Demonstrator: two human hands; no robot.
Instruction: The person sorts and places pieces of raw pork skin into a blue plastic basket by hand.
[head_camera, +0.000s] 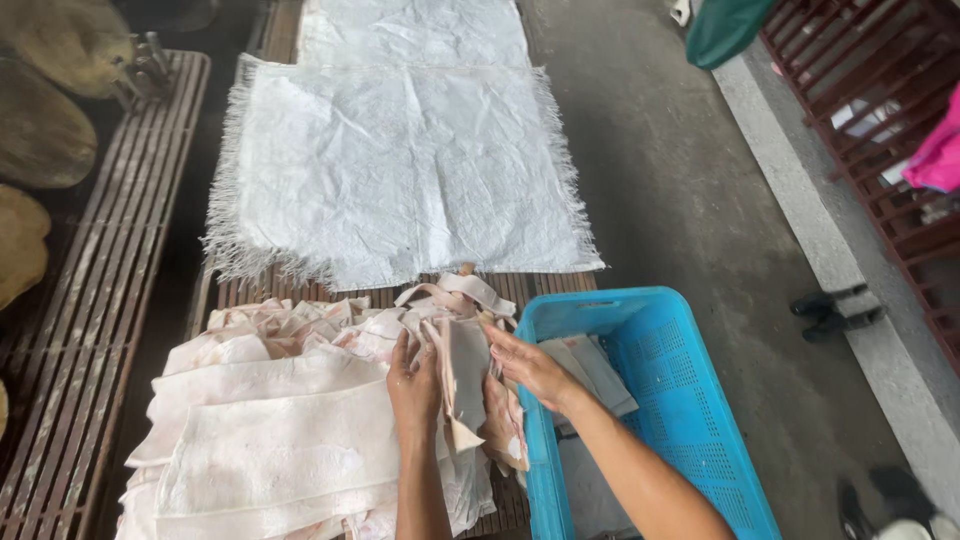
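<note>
Beside a blue crate, both hands — left, right — grip pale sheets.

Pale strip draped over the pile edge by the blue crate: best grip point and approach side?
Grip the pale strip at its upper span beside the left hand, probably from the blue crate side where the right hand is. It hangs off the pile, so that edge is free.
</note>
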